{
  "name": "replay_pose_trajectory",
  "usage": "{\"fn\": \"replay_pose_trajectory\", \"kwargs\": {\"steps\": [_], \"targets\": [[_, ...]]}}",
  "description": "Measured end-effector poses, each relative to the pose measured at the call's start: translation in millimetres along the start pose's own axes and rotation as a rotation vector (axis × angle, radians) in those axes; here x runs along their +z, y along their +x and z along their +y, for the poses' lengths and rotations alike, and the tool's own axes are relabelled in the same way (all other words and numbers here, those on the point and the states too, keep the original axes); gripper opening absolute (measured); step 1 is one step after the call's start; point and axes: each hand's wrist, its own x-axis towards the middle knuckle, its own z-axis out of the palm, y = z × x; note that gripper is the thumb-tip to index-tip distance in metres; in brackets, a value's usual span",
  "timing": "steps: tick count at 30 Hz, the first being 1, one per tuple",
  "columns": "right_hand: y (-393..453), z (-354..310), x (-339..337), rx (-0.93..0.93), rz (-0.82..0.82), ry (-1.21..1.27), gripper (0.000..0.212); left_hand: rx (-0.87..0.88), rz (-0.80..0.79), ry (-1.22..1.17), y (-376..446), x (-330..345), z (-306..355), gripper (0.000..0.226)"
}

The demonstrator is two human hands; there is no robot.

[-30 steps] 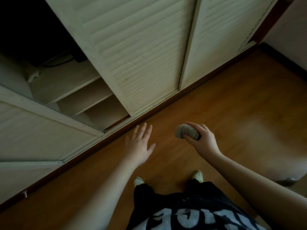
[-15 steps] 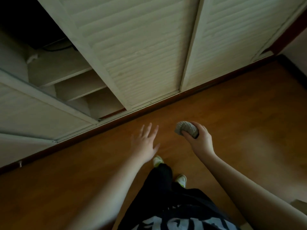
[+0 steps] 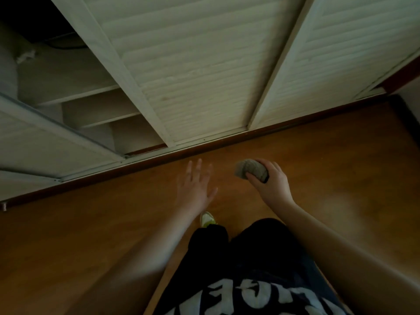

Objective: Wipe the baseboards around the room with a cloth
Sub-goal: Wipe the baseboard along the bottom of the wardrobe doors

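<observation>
Two hands above the floor, one with the cloth

Both of the person's bare arms reach out over the orange-brown wooden floor [image 3: 341, 178], seen from the head camera looking straight down. The right hand [image 3: 271, 185] grips a grey ribbed cloth bunched into a ball [image 3: 251, 170], thumb pressed into its near side and fingers curled over the top, with a flap of the fabric sticking out to the left. The cloth is held up in the air, near the dark reddish-brown baseboard strip [image 3: 204, 145] that runs under the wardrobe, but not touching it.

The left hand [image 3: 195, 187] holds nothing; its fingers are straight and spread, pointing towards that same baseboard and stopping short of it. It is slightly blurred.

Behind the baseboard stand the cream louvred sliding wardrobe doors [image 3: 193, 64], one slid aside so that pale bare shelves [image 3: 95, 110] show on the left. On the near side of the baseboard, below the hands, are black trousers [image 3: 250, 242], one white and lime-green shoe [image 3: 207, 218], and a dark shirt with white lettering [image 3: 250, 296].
</observation>
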Motion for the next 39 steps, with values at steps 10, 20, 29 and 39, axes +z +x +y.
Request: {"fn": "replay_pose_trajectory", "kwargs": {"steps": [10,20,29,39], "targets": [[94.5,23.3,-30.3,-0.041,-0.064,0.024,0.046,-0.073,-0.037,0.002,57.5,-12.3,13.9,0.077],[183.0,76.2,-26.3,-0.04,-0.13,0.063,0.047,-0.232,-0.032,-0.112,94.1,28.0,70.4,0.08],[223.9,121.7,58.7,0.012,-0.186,0.097,0.055,-0.24,-0.117,-0.114,132.7,97.3,38.7,0.076],[273.1,212.7,233.5,0.043,-0.015,0.216,0.048,-0.054,-0.066,0.014,254.9,242.1,-55.8,0.076]]}}
